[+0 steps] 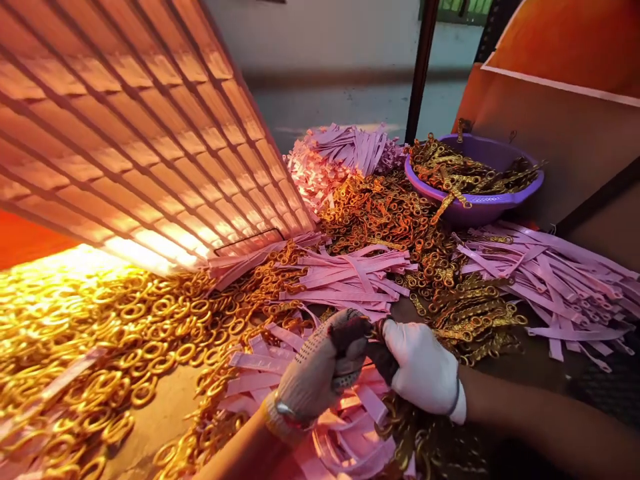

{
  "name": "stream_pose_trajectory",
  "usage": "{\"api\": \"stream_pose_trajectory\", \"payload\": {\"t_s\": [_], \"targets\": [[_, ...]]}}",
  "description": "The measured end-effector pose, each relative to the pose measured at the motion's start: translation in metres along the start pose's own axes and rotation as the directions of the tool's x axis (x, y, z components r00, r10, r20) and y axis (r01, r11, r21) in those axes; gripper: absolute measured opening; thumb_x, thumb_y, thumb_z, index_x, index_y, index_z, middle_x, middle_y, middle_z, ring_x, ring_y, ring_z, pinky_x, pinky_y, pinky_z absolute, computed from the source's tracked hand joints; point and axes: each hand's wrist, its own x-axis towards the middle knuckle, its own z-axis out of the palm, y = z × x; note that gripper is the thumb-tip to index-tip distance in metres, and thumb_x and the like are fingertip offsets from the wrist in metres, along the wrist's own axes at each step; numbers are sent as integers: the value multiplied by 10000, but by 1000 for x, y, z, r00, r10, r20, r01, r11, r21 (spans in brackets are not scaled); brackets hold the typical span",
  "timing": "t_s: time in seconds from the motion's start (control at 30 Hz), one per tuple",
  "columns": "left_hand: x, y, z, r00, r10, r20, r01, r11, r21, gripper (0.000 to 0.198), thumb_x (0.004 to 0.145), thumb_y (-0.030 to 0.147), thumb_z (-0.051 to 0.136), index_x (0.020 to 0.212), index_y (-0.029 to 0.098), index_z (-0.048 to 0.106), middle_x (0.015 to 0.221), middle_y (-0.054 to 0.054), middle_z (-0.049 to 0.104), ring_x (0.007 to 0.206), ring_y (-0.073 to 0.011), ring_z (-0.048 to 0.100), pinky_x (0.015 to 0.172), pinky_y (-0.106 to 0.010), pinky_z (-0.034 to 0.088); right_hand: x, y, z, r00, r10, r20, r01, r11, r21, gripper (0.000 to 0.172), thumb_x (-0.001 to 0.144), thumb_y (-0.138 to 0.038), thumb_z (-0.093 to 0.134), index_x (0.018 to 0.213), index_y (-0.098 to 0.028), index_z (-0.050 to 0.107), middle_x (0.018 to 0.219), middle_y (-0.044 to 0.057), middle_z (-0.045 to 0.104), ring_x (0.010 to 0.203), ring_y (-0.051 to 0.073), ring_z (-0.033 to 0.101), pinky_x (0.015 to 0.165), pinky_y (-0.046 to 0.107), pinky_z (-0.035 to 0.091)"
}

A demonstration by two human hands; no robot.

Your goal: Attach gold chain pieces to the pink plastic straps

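Note:
My left hand, in a knitted dotted glove with dark fingertips, is closed in a pinch at the lower middle. Close against it is my right hand, in a white glove with dark fingers, closed as well. Whatever sits between the fingertips is too small and dark to name. Under and around the hands lie pink fabric straps. Dark gold metal pieces lie just below my right hand. Another bundle of pink straps is just beyond the fingertips.
Loose gold rings spread across the left. A slatted lit panel leans over them. Gold clasps and chain-like pieces are heaped behind the hands. A purple basin holds more. Pink straps lie right, others at the back.

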Motion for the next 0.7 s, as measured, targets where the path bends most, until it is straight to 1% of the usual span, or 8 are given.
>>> {"api": "stream_pose_trajectory", "payload": {"t_s": [0.1, 0.17, 0.2, 0.27, 0.33, 0.43, 0.53, 0.7], "targets": [[22, 15, -4, 991, 132, -32, -120, 961, 251, 155, 799, 317, 679, 768, 191, 594, 598, 31, 516, 436, -69, 315, 385, -144, 266, 9, 20, -9, 994, 110, -23, -98, 951, 292, 206, 902, -352, 558, 784, -193, 616, 642, 20, 608, 568, 149, 471, 552, 281, 332], [44, 22, -5, 950, 309, -32, -256, 837, 483, 94, 706, 123, 725, 768, 179, 682, 729, -33, 627, 636, -129, 528, 537, -164, 427, 14, 35, -21, 979, 145, -146, -55, 869, 492, 241, 918, -399, 562, 803, -193, 612, 707, 4, 610, 645, 142, 502, 623, 268, 389], [56, 23, -4, 923, 384, -42, -299, 780, 550, 166, 658, 45, 721, 742, 187, 697, 764, -43, 641, 733, -158, 569, 613, -176, 460, 15, 41, -28, 961, 173, -217, -19, 821, 571, 250, 923, -415, 559, 832, -190, 616, 746, 2, 609, 686, 142, 510, 663, 268, 410], [76, 21, 0, 907, 418, -49, -307, 737, 602, 221, 630, -19, 702, 675, 197, 682, 745, -39, 612, 787, -182, 591, 680, -190, 470, 15, 48, -40, 933, 216, -288, 36, 740, 671, 262, 932, -431, 547, 878, -185, 622, 756, -5, 583, 713, 139, 498, 702, 266, 428], [88, 14, 5, 913, 403, -62, -285, 739, 610, 208, 672, -5, 688, 669, 201, 663, 733, -33, 574, 769, -183, 601, 686, -194, 466, 13, 51, -47, 932, 228, -282, 37, 712, 701, 268, 942, -425, 526, 857, -188, 615, 675, -20, 531, 671, 133, 461, 680, 258, 425], [96, 3, 9, 918, 389, -72, -260, 730, 632, 192, 720, 17, 676, 752, 206, 667, 801, -34, 562, 787, -175, 611, 695, -187, 456, 11, 50, -49, 946, 210, -246, 3, 755, 656, 218, 942, -355, 517, 808, -200, 590, 602, -37, 500, 618, 128, 434, 642, 250, 402], [99, -3, 7, 926, 371, -74, -231, 709, 666, 147, 753, 65, 687, 748, 205, 642, 809, -33, 554, 760, -162, 593, 679, -182, 444, 12, 51, -45, 950, 195, -243, -15, 809, 587, 131, 916, -252, 519, 818, -202, 589, 634, -36, 541, 623, 129, 455, 662, 254, 394], [98, -5, 7, 939, 340, -61, -207, 696, 687, 91, 860, 224, 610, 769, 223, 615, 782, -52, 569, 678, -180, 582, 626, -236, 462, 16, 56, -39, 951, 138, -276, 21, 863, 506, 112, 873, -185, 520, 848, -172, 628, 763, 17, 633, 746, 163, 529, 750, 274, 430]]}}
